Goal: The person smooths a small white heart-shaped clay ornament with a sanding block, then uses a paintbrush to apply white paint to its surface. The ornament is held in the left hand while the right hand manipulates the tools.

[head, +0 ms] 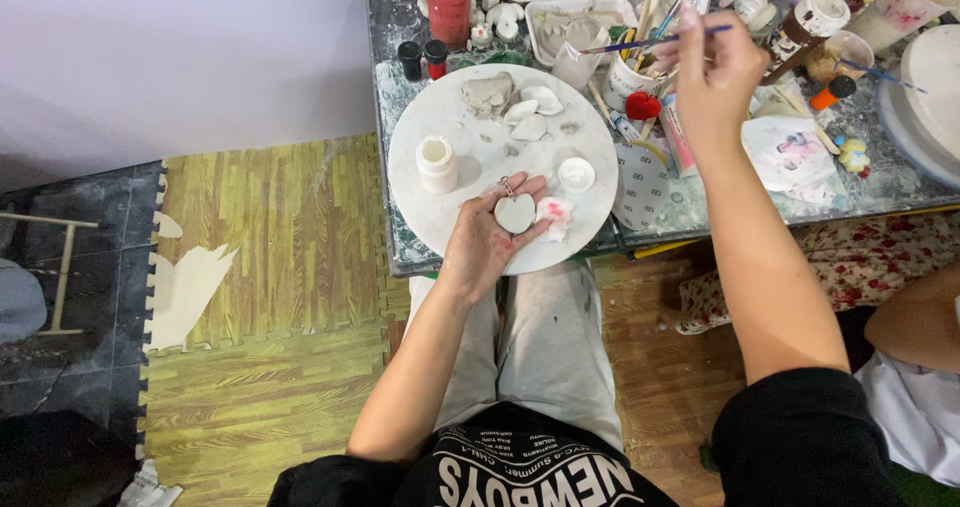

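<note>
My left hand (pixel 488 235) lies palm up over the near edge of a round white board (pixel 470 152) and holds a small white heart-shaped piece (pixel 515 213) with a metal ring at its top. Farther back, my right hand (pixel 712 67) is raised over the table and grips a thin blue-handled paintbrush (pixel 655 40), held level and pointing left. On the board sit a small white jar (pixel 436 163), its white lid (pixel 576 174), a pink-stained wad of tissue (pixel 555 215), a grey clay lump (pixel 487 95) and pale shell-shaped pieces (pixel 532 113).
A cluttered glass table (pixel 690 212) carries a cup of brushes (pixel 628 79), small paint bottles (pixel 424 57), a red-filled jar (pixel 449 5), trays (pixel 572 22) and a stained paper (pixel 790 155). Another round white board (pixel 935 97) sits at right. Another person's arm (pixel 915 322) is at right. Wood-pattern floor mats (pixel 260 267) lie left.
</note>
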